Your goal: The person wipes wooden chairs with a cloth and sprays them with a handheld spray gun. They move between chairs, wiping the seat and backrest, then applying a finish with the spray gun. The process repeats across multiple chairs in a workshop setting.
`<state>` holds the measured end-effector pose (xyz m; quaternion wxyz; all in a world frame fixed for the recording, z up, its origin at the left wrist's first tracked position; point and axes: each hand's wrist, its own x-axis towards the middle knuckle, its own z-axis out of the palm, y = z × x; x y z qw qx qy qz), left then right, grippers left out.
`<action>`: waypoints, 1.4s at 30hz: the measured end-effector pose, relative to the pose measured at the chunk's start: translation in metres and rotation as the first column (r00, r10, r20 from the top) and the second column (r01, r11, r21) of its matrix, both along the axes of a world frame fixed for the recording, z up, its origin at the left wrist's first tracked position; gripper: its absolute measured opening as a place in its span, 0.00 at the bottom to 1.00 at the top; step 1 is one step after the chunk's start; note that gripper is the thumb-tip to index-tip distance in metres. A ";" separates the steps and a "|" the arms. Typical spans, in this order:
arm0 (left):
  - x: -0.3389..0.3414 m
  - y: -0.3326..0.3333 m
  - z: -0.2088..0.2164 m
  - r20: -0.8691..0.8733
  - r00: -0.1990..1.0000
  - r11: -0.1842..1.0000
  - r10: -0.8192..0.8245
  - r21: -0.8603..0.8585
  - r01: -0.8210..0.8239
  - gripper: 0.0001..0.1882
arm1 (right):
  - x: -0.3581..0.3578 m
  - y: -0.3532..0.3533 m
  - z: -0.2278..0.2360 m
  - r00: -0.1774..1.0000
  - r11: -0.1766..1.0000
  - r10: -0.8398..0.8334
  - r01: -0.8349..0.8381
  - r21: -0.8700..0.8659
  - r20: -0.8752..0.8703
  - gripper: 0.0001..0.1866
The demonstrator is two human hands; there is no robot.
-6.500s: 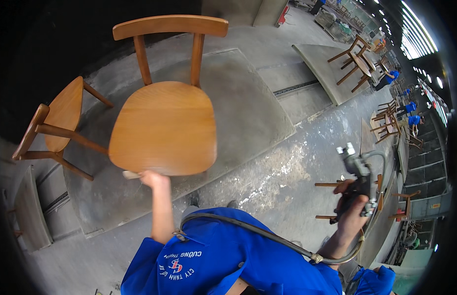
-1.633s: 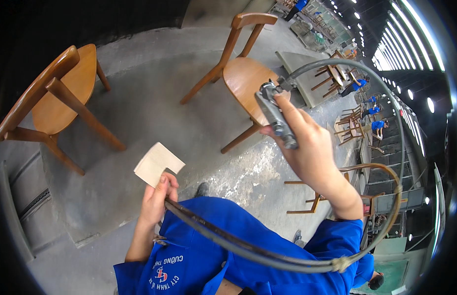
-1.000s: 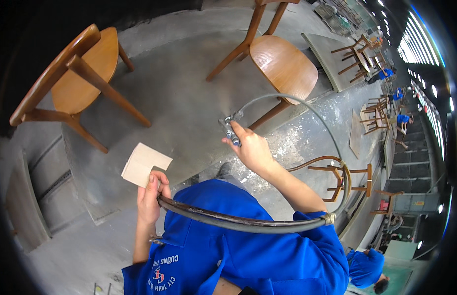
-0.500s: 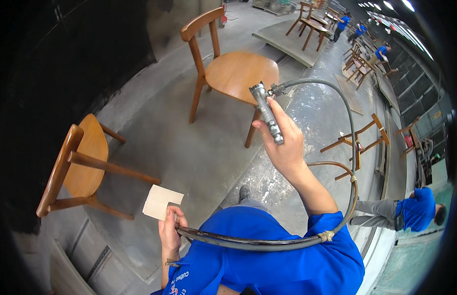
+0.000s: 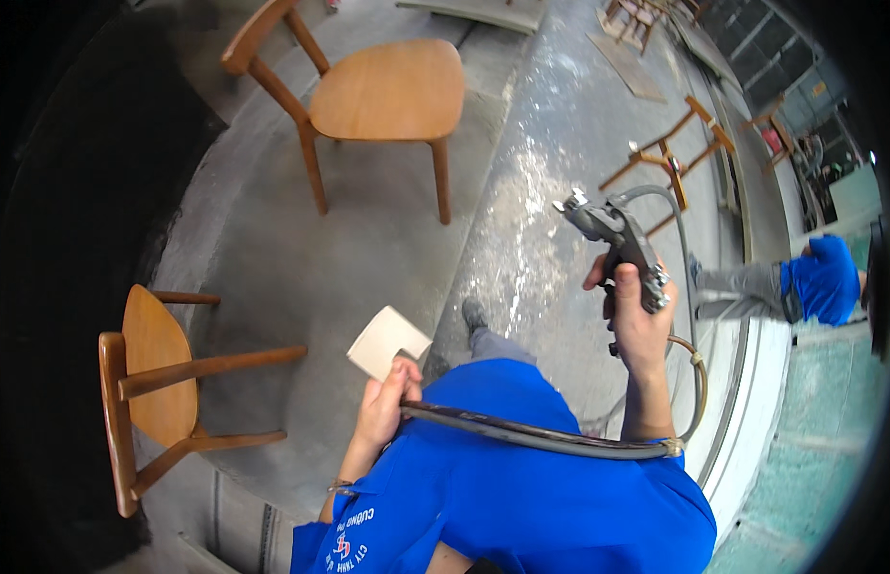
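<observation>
My right hand (image 5: 644, 330) is closed around the grip of a dark metal spray gun (image 5: 612, 228), its nozzle end tilted up and to the left. From the gun, hoses (image 5: 550, 440) loop past my right forearm and cross in front of my blue shirt to my left hand (image 5: 380, 411). That hand pinches a beige, notched piece of card or sanding sheet (image 5: 383, 342); how firmly it also grips the hoses is partly hidden. Beyond it stands a brown wooden chair (image 5: 392, 91). A second wooden chair (image 5: 158, 364) is at the left, sideways in this view.
A dark wall (image 5: 72, 210) bounds the left side. A paint-spattered floor strip (image 5: 531, 182) runs ahead beside the grey platform (image 5: 273, 220) under the chairs. To the right are another wooden chair (image 5: 675, 163) and a person in blue (image 5: 818, 280). My shoe (image 5: 474, 314) shows on the floor.
My view has turned right, so the chairs ahead sit farther left. The spray gun has swung right and down, away from the far chair. The left hand still holds the beige piece.
</observation>
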<state>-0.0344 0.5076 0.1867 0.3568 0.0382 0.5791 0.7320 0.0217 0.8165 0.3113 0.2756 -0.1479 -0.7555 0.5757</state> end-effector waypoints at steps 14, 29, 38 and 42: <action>-0.007 0.060 0.005 0.067 0.978 0.961 -0.198 -0.181 0.207 0.21 | 0.056 0.070 -0.123 0.816 0.943 -0.145 0.285 -0.172 0.559 0.24; 0.071 -0.029 0.040 -0.304 0.688 0.593 0.659 -0.353 -0.724 0.28 | -0.038 0.075 -0.071 0.816 0.875 0.422 -0.251 -0.414 0.395 0.30; 0.064 -0.351 0.165 -0.932 -0.121 -0.085 0.343 0.097 -0.992 0.27 | 0.024 -0.060 -0.058 0.849 0.890 0.409 -0.291 -0.351 0.334 0.29; 0.003 -0.462 0.181 -0.991 0.019 -0.180 0.134 -0.043 -0.983 0.24 | 0.058 -0.136 -0.061 0.863 0.897 0.387 -0.272 -0.348 0.325 0.27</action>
